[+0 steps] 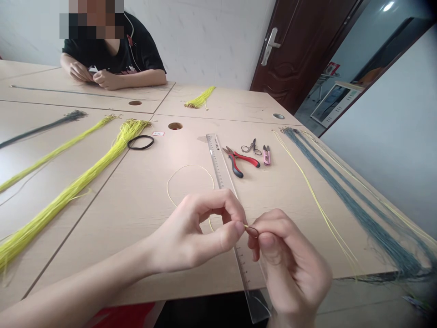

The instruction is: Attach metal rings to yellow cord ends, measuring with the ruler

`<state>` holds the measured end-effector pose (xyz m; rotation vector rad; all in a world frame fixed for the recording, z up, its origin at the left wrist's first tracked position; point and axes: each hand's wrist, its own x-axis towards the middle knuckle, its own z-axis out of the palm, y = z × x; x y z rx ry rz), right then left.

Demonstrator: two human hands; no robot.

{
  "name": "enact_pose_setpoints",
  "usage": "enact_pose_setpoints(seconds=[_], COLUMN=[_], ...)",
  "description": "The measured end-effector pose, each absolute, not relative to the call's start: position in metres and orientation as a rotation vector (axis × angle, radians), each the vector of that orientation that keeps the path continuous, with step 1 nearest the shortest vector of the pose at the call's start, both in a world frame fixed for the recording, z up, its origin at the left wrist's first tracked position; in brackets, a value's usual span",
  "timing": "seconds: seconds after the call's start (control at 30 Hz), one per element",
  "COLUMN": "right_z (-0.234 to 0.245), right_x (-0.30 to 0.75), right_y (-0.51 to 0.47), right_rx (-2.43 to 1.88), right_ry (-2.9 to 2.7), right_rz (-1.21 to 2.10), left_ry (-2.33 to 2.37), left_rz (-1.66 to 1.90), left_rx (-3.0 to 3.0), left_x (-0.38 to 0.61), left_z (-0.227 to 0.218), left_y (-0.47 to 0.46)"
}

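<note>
Here, over the clear plastic ruler, the left hand and right hand are pinching a thin pale-yellow cord, probably light, limp, best held near its end.

This looks like a craft workshop, its desk bearing bundled yellow cords, blue-grey cords, pliers, snips and a ruler.

A thin pale-yellow cord curves widely; its small brownish loop is pinched at view centre's five o'clock; the slack curve spreads toward the loop's ten o'clock.
</note>
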<state>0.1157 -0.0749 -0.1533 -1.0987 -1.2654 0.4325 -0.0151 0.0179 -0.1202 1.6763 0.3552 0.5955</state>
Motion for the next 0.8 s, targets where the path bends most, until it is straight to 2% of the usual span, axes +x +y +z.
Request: enact_pose_setpoints(seconds=[0.53,0.8], right_z=[-0.1589,-0.1568], right_x=[0.1171,0.1199], right_y=[-0.0729,-0.0707], right_rx=[-0.942,-1.091], right_ry=[-1.287,-1.308], right_rz=[0.410,0.382], left_ry=[0.328,0.338], left_rz=[0.502,0.386], left_rx=[1.608,1.706], left_x=[-0.0166,-0.0122], left_z=[-0.1215,-0.1188], left_y=[0.0202,0.0184])
